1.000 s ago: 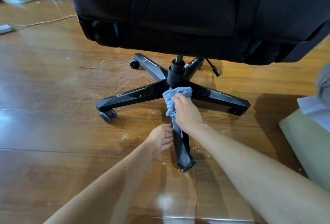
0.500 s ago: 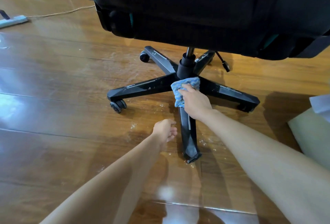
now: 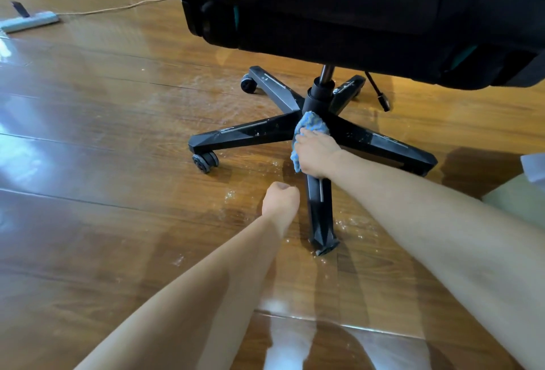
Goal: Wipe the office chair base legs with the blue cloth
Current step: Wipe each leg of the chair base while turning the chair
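A black office chair stands on the wooden floor, its five-legged base (image 3: 253,132) spread under the dark seat (image 3: 354,10). My right hand (image 3: 317,154) presses the blue cloth (image 3: 309,128) onto the near leg (image 3: 320,213) where it joins the hub. The cloth covers the top of that leg and part of the hub. My left hand (image 3: 280,197) rests on the floor just left of the near leg, fingers curled into a fist with nothing in it.
White dust specks lie on the floor (image 3: 118,192) around the near leg. A power strip (image 3: 29,21) with a cord (image 3: 118,8) lies at the far left. A pale object (image 3: 519,195) sits at the right edge. A lever (image 3: 379,92) hangs behind the hub.
My right hand with the cloth has slid up the near leg towards the hub. My left hand has come off the leg and curled into a fist on the floor.
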{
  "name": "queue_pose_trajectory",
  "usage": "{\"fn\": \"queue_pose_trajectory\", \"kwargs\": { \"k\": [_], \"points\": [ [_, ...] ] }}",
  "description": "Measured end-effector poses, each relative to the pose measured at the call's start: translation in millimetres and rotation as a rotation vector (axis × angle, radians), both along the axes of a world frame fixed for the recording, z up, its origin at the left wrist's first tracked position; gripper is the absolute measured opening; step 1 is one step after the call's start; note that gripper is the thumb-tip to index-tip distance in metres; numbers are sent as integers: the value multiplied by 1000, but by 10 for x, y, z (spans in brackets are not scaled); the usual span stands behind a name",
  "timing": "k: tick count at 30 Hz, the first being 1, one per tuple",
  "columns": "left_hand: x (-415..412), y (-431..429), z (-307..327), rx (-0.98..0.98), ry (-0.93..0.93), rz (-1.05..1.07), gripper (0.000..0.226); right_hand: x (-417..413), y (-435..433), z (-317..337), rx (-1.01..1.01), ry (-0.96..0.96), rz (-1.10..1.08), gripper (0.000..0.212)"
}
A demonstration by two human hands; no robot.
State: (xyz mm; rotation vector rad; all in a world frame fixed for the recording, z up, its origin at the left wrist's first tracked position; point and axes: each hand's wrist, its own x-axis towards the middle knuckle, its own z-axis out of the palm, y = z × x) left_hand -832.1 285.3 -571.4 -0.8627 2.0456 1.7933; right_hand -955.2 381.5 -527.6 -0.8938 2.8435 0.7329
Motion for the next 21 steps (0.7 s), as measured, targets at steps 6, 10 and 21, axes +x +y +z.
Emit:
{"fn": "queue_pose_trajectory", "kwargs": {
  "k": [6,10,21],
  "points": [
    [-6,-181,-46,36,3,48,32,577,243,-93,8,-68,175,27],
    [-2,-181,-46,1,3,77,34,649,324,-46,50,-106,337,21],
    [-32,-27,-62,5,70,113,46,807,475,-47,-111,-129,324,39]
  ]
}}
